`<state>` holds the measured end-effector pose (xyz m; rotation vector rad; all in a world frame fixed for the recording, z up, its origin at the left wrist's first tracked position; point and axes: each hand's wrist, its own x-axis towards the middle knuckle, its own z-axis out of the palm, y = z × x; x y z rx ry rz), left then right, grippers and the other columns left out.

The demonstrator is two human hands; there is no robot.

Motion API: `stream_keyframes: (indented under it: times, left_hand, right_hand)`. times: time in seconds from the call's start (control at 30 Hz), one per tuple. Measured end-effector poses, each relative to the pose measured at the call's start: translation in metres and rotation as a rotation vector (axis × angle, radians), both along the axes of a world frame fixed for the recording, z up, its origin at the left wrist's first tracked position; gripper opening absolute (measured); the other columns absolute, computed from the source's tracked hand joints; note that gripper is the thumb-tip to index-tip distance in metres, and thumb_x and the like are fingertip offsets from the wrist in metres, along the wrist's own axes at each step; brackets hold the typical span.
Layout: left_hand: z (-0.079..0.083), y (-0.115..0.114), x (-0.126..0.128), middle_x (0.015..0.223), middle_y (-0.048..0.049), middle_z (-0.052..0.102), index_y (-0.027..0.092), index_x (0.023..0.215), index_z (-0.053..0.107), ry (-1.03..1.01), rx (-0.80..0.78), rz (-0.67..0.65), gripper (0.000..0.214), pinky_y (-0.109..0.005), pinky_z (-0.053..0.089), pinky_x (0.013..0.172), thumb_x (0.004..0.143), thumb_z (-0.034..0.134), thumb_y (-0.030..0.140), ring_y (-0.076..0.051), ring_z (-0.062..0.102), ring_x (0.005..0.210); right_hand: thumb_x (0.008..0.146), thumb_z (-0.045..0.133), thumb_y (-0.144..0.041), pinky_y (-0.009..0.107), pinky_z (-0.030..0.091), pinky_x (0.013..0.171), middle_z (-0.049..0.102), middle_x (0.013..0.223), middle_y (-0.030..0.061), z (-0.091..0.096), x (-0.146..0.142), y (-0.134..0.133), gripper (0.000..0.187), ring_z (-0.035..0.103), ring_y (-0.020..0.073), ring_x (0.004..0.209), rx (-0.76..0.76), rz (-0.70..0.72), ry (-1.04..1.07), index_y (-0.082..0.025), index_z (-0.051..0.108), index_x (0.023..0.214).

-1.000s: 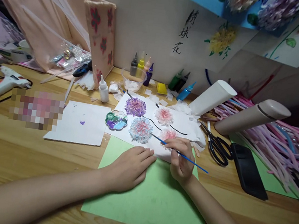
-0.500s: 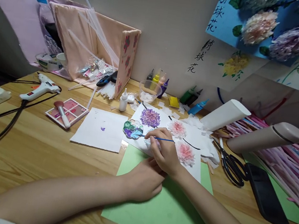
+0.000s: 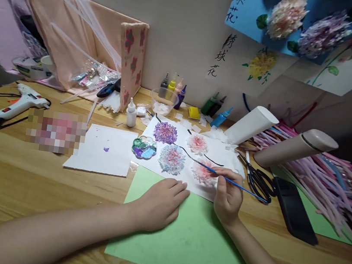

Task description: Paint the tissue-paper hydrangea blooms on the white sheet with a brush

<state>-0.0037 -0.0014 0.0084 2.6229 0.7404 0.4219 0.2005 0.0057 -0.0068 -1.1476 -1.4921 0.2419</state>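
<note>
My right hand (image 3: 228, 195) pinches a thin blue paintbrush (image 3: 242, 188), whose tip lies by the lower pink paper flower (image 3: 203, 173) on the white sheet (image 3: 222, 152). My left hand (image 3: 161, 202) rests with its fingers flat on the near edge of that sheet and on the green paper (image 3: 187, 238). The sheet also carries a purple flower (image 3: 165, 132), a blue-pink flower (image 3: 172, 158) and another pink flower (image 3: 197, 143). A small paint palette (image 3: 144, 147) sits at the sheet's left edge.
Black scissors (image 3: 258, 183) and a dark phone (image 3: 294, 210) lie to the right, with two white tubes (image 3: 295, 146) and a pile of pink strips (image 3: 337, 172) behind. Paint bottles (image 3: 172, 85) stand by the wall. A hot-glue gun (image 3: 19, 101) and a blank white sheet (image 3: 103, 150) lie at left.
My right hand has drawn the brush back from the palette to the lower pink flower. The left hand stays on the paper's edge. The view has shifted.
</note>
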Motion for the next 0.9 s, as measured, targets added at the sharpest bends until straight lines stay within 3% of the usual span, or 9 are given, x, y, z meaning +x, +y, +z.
stream_keyframes:
  times: [0.13,0.43,0.57,0.73,0.9]
  left_hand:
    - [-0.0010,0.0009,0.0009,0.128,-0.0116,0.050,0.012,0.126,0.045,0.005,-0.018,0.002,0.041,-0.039,0.040,0.098,0.085,0.043,0.013,-0.025,0.046,0.111]
    - [-0.0030,0.0018,0.0024,0.130,-0.0119,0.049,0.014,0.128,0.044,0.008,-0.012,0.004,0.044,-0.040,0.042,0.097,0.085,0.044,0.012,-0.024,0.047,0.111]
    - [-0.0034,0.0021,0.0025,0.131,-0.0115,0.048,0.015,0.129,0.043,0.015,-0.020,-0.001,0.044,-0.041,0.041,0.099,0.085,0.043,0.012,-0.025,0.046,0.114]
    - [-0.0029,0.0022,0.0027,0.131,-0.0110,0.048,0.015,0.130,0.043,0.039,-0.031,-0.008,0.044,-0.041,0.040,0.099,0.086,0.043,0.012,-0.025,0.045,0.115]
    - [-0.0023,0.0020,0.0032,0.129,-0.0118,0.049,0.015,0.129,0.043,0.018,-0.022,0.000,0.044,-0.042,0.042,0.098,0.085,0.043,0.012,-0.025,0.046,0.114]
  right_hand:
    - [0.089,0.046,-0.022,0.031,0.052,0.067,0.058,0.084,0.0032,-0.0054,0.0095,-0.0056,0.010,0.060,0.0156,0.075,-0.064,0.034,0.031,-0.021,0.056,0.092]
    - [0.090,0.044,-0.019,0.034,0.052,0.075,0.062,0.088,0.0046,-0.0017,0.0062,-0.0033,0.014,0.061,0.0181,0.085,-0.130,0.159,-0.098,-0.022,0.057,0.094]
    - [0.089,0.044,-0.018,0.036,0.051,0.076,0.061,0.087,0.0042,-0.0013,0.0073,-0.0042,0.015,0.060,0.0186,0.085,-0.069,0.144,-0.088,-0.022,0.057,0.094]
    - [0.089,0.043,-0.015,0.037,0.049,0.078,0.062,0.089,0.0047,0.0006,0.0065,-0.0042,0.017,0.060,0.0188,0.087,-0.086,0.237,-0.172,-0.022,0.056,0.097]
    - [0.088,0.043,-0.017,0.037,0.049,0.075,0.063,0.088,0.0049,0.0015,0.0065,-0.0042,0.016,0.061,0.0194,0.084,-0.056,0.210,-0.143,-0.023,0.057,0.096]
